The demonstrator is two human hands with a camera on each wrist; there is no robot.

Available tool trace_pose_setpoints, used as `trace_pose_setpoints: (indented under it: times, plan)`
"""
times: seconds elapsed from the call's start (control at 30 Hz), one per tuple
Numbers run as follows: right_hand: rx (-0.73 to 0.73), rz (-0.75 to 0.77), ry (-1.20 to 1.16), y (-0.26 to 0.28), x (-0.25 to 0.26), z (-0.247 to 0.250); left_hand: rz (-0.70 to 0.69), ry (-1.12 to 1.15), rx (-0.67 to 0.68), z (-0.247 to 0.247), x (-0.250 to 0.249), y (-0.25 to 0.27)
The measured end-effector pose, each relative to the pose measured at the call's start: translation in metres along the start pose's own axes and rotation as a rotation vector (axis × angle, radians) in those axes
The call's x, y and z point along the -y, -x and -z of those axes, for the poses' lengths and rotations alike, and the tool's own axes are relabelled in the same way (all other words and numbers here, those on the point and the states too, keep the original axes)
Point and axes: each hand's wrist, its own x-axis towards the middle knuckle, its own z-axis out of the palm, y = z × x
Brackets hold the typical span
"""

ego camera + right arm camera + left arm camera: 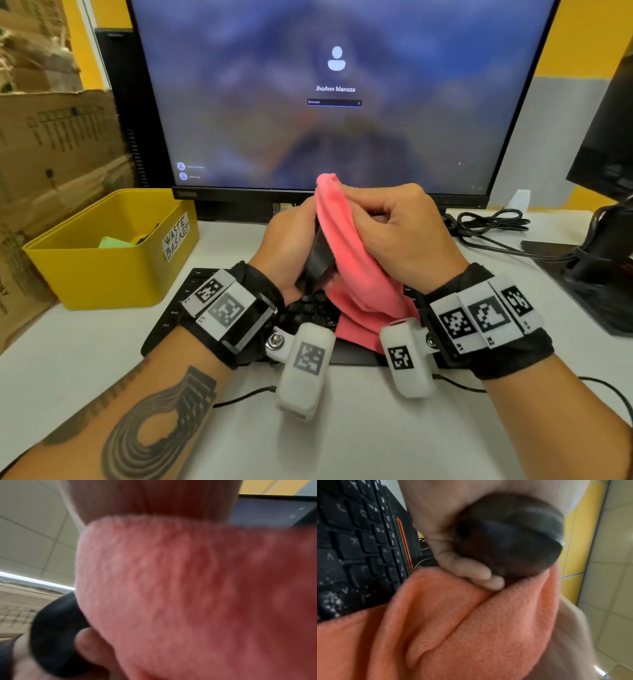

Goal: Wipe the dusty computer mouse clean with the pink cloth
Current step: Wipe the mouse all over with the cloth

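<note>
My left hand [291, 236] grips the black computer mouse [320, 258] and holds it up above the keyboard. In the left wrist view the mouse [510, 539] fills the palm, with curled fingers [471, 574] under it. My right hand [394, 226] holds the pink cloth [346, 246] bunched against the mouse's right side. The cloth's loose end hangs down onto the keyboard. In the right wrist view the cloth [180, 588] covers most of the picture, and the mouse [56, 631] shows at the lower left. Most of the mouse is hidden behind cloth and hands.
A black keyboard [191, 301] with pale dust specks lies under my hands. Behind stands a monitor [335, 96] showing a login screen. A yellow waste basket [113, 250] sits at the left, beside cardboard boxes [51, 144]. Black cables [493, 222] and a second monitor's stand [603, 267] are at the right.
</note>
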Motion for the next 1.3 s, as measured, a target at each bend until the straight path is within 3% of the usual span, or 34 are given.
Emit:
trace_pose_setpoints:
  times: [0.2, 0.3, 0.5, 0.73, 0.9, 1.0, 1.17, 1.3]
  plan:
    - [0.133, 0.004, -0.058, 0.004, 0.007, -0.007, -0.119, -0.148, -0.037, 0.01, 0.002, -0.007]
    - [0.066, -0.061, -0.154, 0.001, 0.0, -0.005, -0.106, -0.146, -0.061, 0.005, 0.0, 0.0]
    - [-0.023, -0.145, -0.414, 0.002, 0.001, 0.002, -0.111, -0.172, 0.069, 0.0, -0.001, 0.003]
    - [-0.21, -0.214, -0.446, -0.005, -0.004, 0.006, -0.177, -0.282, 0.026, 0.008, 0.003, -0.008]
    - [-0.389, -0.193, 0.063, -0.01, -0.012, 0.012, -0.15, -0.257, 0.187, 0.018, -0.011, -0.005]
    - [-0.425, -0.197, 0.228, -0.01, -0.006, 0.015, -0.153, -0.26, 0.329, 0.018, -0.01, -0.002]
    - [-0.461, -0.216, 0.302, -0.015, -0.012, 0.029, -0.156, -0.228, 0.466, 0.013, -0.013, 0.006]
    - [-0.502, -0.183, 0.259, -0.017, -0.013, 0.036, -0.151, -0.378, 0.57, 0.013, -0.006, 0.006]
